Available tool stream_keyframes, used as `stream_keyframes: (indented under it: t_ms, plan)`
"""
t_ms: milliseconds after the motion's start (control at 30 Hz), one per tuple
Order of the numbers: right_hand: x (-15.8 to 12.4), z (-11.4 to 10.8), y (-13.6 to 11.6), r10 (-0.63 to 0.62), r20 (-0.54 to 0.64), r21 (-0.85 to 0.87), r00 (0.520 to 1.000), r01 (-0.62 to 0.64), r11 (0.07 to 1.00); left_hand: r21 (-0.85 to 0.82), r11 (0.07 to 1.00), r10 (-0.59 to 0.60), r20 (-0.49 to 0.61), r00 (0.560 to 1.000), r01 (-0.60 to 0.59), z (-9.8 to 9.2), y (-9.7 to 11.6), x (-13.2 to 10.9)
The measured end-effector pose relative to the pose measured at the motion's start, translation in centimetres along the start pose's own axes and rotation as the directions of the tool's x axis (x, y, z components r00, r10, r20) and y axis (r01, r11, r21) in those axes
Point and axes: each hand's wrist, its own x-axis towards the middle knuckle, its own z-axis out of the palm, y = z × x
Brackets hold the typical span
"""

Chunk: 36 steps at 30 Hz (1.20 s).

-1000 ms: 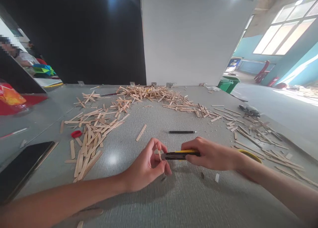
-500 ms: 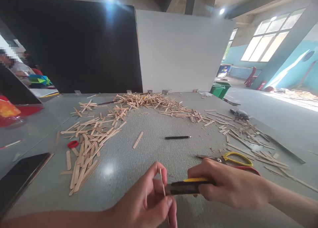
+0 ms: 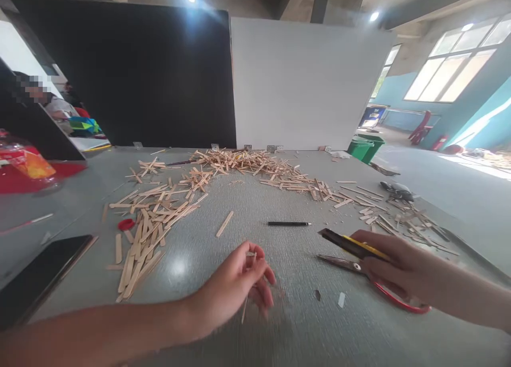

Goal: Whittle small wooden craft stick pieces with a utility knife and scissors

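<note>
Left hand [image 3: 231, 290]: holding thin pale wooden stick [image 3: 244, 310] | Right hand [image 3: 401, 268]: gripping slim yellow-and-black utility knife [image 3: 351, 245] | Stick: likely light, stiff, snappable; pinch mid-length

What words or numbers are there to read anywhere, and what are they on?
None can be read clearly.
Red-and-orange bottle label, on the left: too blurred to read.
Blue board, far back on the right: light marks, too small and blurred.
Yellow-and-black cutter: no readable writing.
</note>
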Motion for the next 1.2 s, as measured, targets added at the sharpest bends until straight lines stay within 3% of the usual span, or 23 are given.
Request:
stream_keyframes:
  t_ms: [67,233,400,500,600,733,1033,1200]
  plan:
    - [-0.3,1.3,-1.3,0.034,0.067,-0.072,0.997,-0.03,0.997,0.007,0.999,-0.045,-0.038,0.998,0.045,-0.7,-0.4,1.1]
    - [0.0,4.3,-3.7,-0.106,0.018,-0.289,0.994,0.107,0.951,0.126,0.992,0.002,-0.08,0.997,0.008,-2.7,0.3,2.6]
    - [1.0,5.7,-6.1,-0.182,0.028,-0.303,0.983,0.182,0.936,0.283,0.952,0.153,-0.115,0.981,-0.116,-3.9,2.0,3.1]
    - [1.6,6.1,-7.6,-0.229,-0.039,-0.288,0.973,0.209,0.935,0.289,0.944,0.189,-0.076,0.979,-0.16,-4.2,3.0,2.8]
    - [1.9,6.1,-7.9,-0.204,-0.041,-0.249,0.978,0.188,0.95,0.283,0.947,0.148,0.033,0.988,-0.152,-4.4,3.4,2.5]
    - [1.6,5.5,-6.6,-0.146,0.067,-0.266,0.987,0.158,0.951,0.354,0.933,0.022,0.136,0.99,-0.069,-5.5,3.1,2.9]
    - [2.1,5.4,-5.6,-0.224,0.176,-0.233,0.959,0.262,0.937,0.428,0.903,-0.156,0.224,0.962,0.046,-7.2,1.7,4.3]
    - [2.7,5.9,-5.7,-0.211,0.313,-0.216,0.926,0.285,0.934,0.46,0.884,-0.201,0.226,0.953,0.078,-7.4,0.8,4.6]
